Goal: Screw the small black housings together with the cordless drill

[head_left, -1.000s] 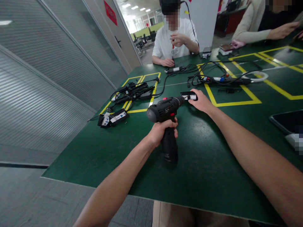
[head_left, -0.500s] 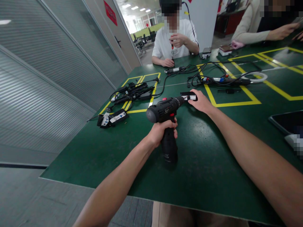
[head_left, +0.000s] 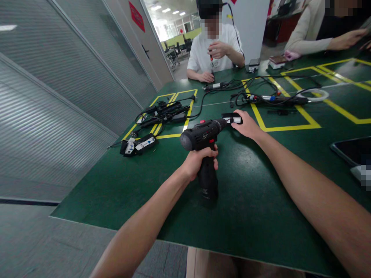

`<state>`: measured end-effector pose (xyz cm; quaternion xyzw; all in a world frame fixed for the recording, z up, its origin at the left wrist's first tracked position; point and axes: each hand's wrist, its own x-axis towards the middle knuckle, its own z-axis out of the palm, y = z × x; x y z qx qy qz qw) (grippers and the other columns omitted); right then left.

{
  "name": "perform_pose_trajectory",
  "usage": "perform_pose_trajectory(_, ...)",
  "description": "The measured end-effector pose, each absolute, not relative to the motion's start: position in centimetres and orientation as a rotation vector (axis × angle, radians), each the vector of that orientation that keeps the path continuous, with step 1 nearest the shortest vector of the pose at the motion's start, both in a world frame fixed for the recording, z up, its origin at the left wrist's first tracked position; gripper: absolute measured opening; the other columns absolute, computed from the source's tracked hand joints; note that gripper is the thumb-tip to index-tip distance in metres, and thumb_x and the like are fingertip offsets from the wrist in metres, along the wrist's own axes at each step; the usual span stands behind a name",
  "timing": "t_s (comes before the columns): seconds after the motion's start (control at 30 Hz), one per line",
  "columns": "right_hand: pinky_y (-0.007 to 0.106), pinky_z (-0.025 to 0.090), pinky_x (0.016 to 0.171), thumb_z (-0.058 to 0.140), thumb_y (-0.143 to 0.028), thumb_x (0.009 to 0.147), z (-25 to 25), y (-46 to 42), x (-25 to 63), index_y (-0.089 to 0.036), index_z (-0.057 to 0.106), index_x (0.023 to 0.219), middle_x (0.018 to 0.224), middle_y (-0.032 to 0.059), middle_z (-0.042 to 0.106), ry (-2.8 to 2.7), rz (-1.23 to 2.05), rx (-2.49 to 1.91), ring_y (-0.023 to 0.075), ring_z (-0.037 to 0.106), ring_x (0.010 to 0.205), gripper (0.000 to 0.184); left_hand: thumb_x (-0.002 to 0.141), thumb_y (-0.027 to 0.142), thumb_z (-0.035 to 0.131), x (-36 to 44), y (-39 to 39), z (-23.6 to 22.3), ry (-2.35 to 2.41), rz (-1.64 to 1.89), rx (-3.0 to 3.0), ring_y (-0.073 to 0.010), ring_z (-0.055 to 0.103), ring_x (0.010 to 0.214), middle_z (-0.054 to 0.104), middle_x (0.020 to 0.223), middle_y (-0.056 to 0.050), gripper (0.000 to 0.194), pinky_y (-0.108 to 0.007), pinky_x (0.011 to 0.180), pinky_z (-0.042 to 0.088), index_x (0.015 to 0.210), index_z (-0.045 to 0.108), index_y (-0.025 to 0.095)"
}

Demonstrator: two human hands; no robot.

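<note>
My left hand (head_left: 194,164) is wrapped round the handle of a black cordless drill (head_left: 199,135) with red buttons. The drill stands upright in front of me, its chuck aimed away and to the right. Its nose reaches a small black-and-white part (head_left: 230,117) lying on the table; I cannot tell whether the tip touches it. My right hand (head_left: 245,123) grips the right end of that part, with thumb and fingers closed on its sides. The rest of the part is partly hidden behind the chuck and my fingers.
The green table (head_left: 130,200) carries yellow tape outlines. To the left lie black cables and adapters (head_left: 165,114) and a black-and-white piece (head_left: 139,144). More cabled tools (head_left: 272,99) lie at the back right, a dark device (head_left: 353,150) at right. Across sits a person (head_left: 216,50) holding a screwdriver.
Both hands, the drill and the part keep their places on the table. Only a slight shift of the whole view shows.
</note>
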<state>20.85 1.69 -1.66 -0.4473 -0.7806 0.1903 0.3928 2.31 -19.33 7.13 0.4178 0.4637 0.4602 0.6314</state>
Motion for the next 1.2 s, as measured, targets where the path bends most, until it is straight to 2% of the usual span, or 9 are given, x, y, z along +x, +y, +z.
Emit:
perform_pose_trajectory(0.2,0.044,0.049,0.091,0.064,-0.027,0.073,-1.49,1.41,20.76,-0.023,0.058,0.121,0.112,0.0112,0.057,-1.984,0.444,-1.125,0.0287,0.060,0.100,0.048,0.067,0.023,0.062,2.33,-19.29,7.12,1.066,1.060,0.961,-0.0118,0.057,0.048,0.054,0.072,0.000,0.023,-0.027,0.052,0.044,0.087,0.055,0.013)
perform_pose_trajectory(0.5,0.046,0.048,0.092,0.064,-0.027,0.073,-1.34,1.36,20.67,-0.023,0.058,0.122,0.116,0.0121,0.057,-1.976,0.453,-1.144,0.0308,0.059,0.103,0.050,0.067,0.023,0.062,2.29,-19.30,7.15,1.064,1.059,0.965,-0.0117,0.057,0.048,0.054,0.071,0.000,0.024,-0.027,0.052,0.044,0.087,0.055,0.013)
perform_pose_trajectory(1.2,0.045,0.048,0.092,0.064,-0.028,0.073,-1.35,1.44,20.80,-0.023,0.059,0.120,0.109,0.0106,0.057,-1.974,0.455,-1.147,0.0286,0.060,0.099,0.048,0.066,0.024,0.062,2.30,-19.29,7.15,1.077,1.048,0.953,-0.0117,0.057,0.048,0.054,0.071,0.001,0.024,-0.027,0.052,0.044,0.087,0.055,0.014)
